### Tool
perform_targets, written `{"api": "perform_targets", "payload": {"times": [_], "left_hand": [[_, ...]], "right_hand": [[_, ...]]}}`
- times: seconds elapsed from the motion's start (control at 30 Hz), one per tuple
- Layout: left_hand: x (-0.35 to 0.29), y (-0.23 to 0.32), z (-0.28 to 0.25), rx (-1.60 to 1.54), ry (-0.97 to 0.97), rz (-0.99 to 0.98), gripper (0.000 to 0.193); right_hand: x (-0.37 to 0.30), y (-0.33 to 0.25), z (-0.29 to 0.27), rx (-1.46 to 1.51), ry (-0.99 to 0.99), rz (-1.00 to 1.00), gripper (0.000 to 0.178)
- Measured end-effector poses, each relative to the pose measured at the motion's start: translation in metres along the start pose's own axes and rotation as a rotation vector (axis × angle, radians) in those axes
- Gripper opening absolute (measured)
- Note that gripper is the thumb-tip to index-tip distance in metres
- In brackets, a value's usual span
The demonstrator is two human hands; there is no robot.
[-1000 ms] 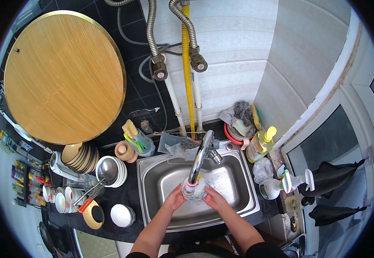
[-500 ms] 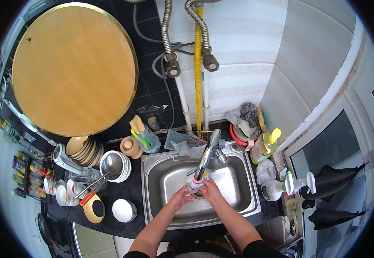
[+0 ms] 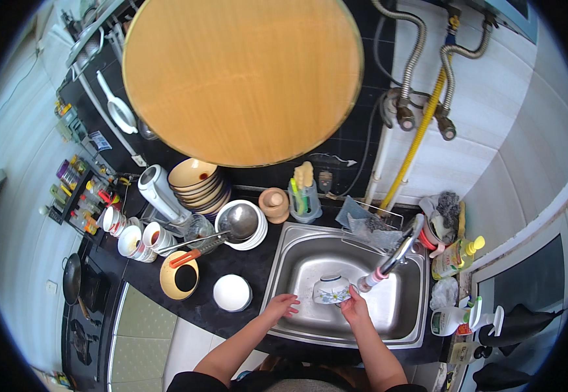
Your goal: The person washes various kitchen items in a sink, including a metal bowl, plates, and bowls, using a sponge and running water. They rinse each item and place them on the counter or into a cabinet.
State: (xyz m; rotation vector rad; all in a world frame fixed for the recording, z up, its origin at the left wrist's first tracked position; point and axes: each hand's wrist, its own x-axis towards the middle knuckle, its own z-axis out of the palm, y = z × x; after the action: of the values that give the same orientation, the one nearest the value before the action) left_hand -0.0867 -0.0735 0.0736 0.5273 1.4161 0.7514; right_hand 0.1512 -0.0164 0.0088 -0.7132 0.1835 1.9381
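Observation:
My right hand [image 3: 355,308] grips a white bowl with a flower pattern [image 3: 330,291] by its right side. The bowl is tipped over, its foot facing up and away from me, above the basin of the steel sink [image 3: 285,249]. My left hand [image 3: 280,307] is apart from the bowl, near the sink's left edge, fingers stretched out and holding nothing. The faucet [image 3: 403,250] reaches over the basin, and its pinkish spout end is just right of the bowl. Whether water runs cannot be made out.
Left of the sink stand a white bowl [image 3: 233,293], a yellow bowl [image 3: 179,277] and stacked white bowls with a ladle [image 3: 240,221]. A wooden mortar [image 3: 274,204] sits behind them. Spray bottles [image 3: 455,320] line the right side. A round wooden board [image 3: 244,78] rises at the back.
The view has swung left. My hands were together under the faucet; now my left hand is apart at the left, and the bowl shows clearly in my right hand.

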Motion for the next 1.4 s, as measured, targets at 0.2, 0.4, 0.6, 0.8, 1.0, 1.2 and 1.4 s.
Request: {"api": "perform_targets", "payload": {"times": [0.2, 0.4, 0.6, 0.8, 1.0, 1.2, 1.4], "left_hand": [[-0.044, -0.002, -0.081, 0.131, 0.564, 0.562, 0.012], [-0.073, 0.001, -0.145, 0.509, 1.041, 0.363, 0.029], [-0.06, -0.008, -0.173, 0.81, 0.872, 0.125, 0.033], [-0.061, -0.01, -0.187, 0.79, 0.851, 0.176, 0.022], [-0.067, -0.013, -0.213, 0.917, 0.767, 0.185, 0.021], [-0.069, -0.015, -0.214, 0.983, 0.744, 0.236, 0.02], [-0.083, -0.002, -0.203, 0.925, 0.839, 0.373, 0.017]], "right_hand": [[0.009, 0.038, 0.045, -0.068, 0.005, 0.062, 0.018], [0.013, 0.082, 0.101, -0.223, -0.071, -0.01, 0.017], [0.046, 0.125, 0.108, -1.485, -0.284, -0.416, 0.01], [0.034, 0.159, 0.148, -2.299, -0.67, -0.952, 0.013], [0.047, 0.181, 0.142, -2.462, -0.938, -1.002, 0.015], [0.053, 0.204, 0.126, -2.478, -0.947, -0.987, 0.017], [0.03, 0.198, 0.152, -2.253, -0.98, -1.164, 0.04]]}}
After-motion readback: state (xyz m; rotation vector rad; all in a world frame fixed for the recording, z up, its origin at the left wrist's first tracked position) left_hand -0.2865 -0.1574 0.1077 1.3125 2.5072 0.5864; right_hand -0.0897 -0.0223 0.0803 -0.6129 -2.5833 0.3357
